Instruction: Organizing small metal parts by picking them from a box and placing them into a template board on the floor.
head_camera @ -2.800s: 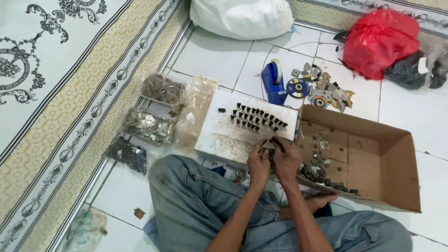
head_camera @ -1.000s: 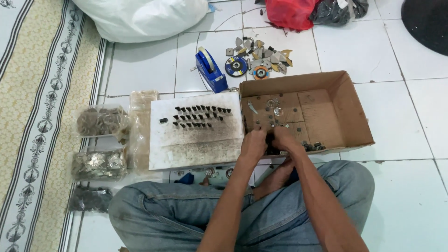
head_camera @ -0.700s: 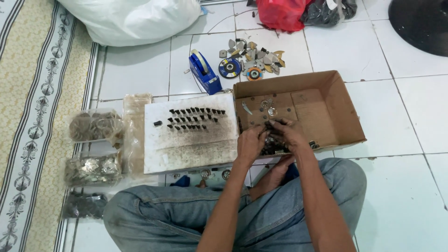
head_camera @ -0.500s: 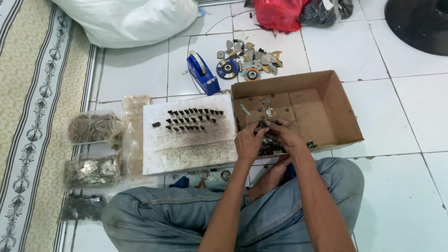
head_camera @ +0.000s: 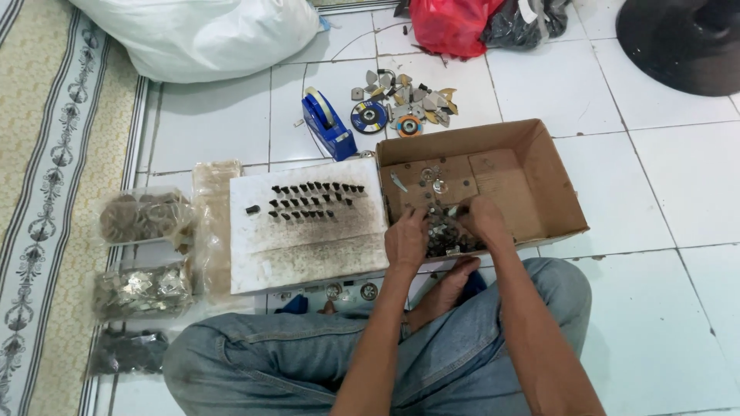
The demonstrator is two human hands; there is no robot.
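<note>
Between the earlier views and this one, both hands had moved off the white board (head_camera: pixel 308 223) into the cardboard box (head_camera: pixel 493 181). Left hand (head_camera: pixel 406 240) and right hand (head_camera: pixel 479 217) sat over the heap of small metal parts (head_camera: pixel 445 235) at the box's near edge; whether the fingers pinched anything, could not tell. Rows of dark pieces (head_camera: pixel 312 200) remained on the board.

My one camera sits on my head and looks steeply down over my crossed legs at the tiled floor (head_camera: pixel 678 200) in front of me. It stands fairly far off, taking in both my forearms, the cardboard box (head_camera: pixel 539 185), the white board (head_camera: pixel 308 231) and, at the left edge, a patterned rug (head_camera: pixel 46 154).
</note>
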